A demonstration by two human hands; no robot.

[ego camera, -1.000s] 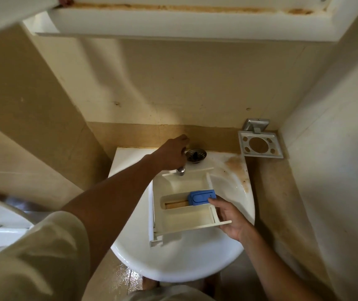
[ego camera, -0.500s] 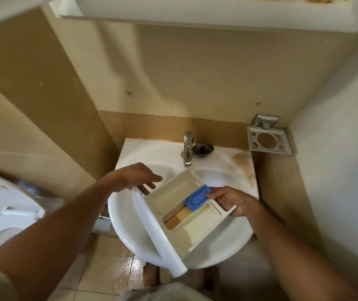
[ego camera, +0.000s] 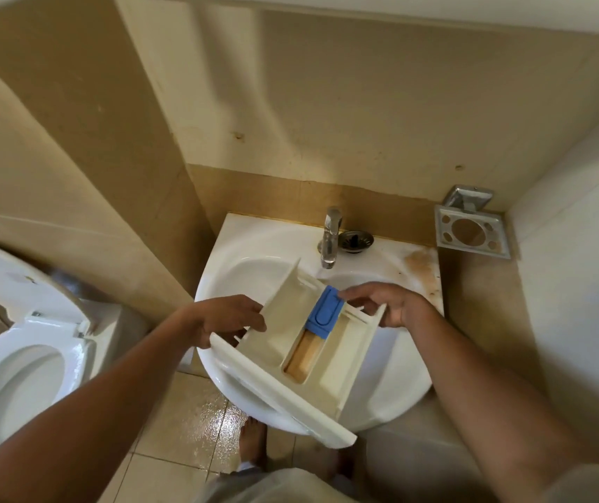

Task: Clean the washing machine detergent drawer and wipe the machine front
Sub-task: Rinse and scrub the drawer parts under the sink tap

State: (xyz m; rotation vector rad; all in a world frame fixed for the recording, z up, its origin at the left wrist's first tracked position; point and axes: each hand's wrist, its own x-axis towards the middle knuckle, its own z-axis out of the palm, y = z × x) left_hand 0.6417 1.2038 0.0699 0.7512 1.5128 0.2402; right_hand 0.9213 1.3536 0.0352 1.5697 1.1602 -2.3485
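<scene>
The cream detergent drawer (ego camera: 283, 343) is held tilted over the white sink (ego camera: 392, 379), its long front panel toward me. A blue cap (ego camera: 324, 315) covers the far end of its middle compartment, which has a brownish bottom. My left hand (ego camera: 223, 323) grips the drawer's left wall. On the drawer's far right corner is my right hand (ego camera: 388, 303), holding it with the fingertips reaching the blue cap. No washing machine is in view.
A chrome tap (ego camera: 330, 237) stands at the back of the sink, a metal drain strainer (ego camera: 356, 242) beside it. A metal holder (ego camera: 472, 230) is fixed to the wall at right. A toilet (ego camera: 18, 364) with raised lid stands at left. Wet floor tiles lie below.
My left hand left the tap and took hold of the drawer's left side. The drawer has turned, its front panel swinging toward me. The view has tilted down.
</scene>
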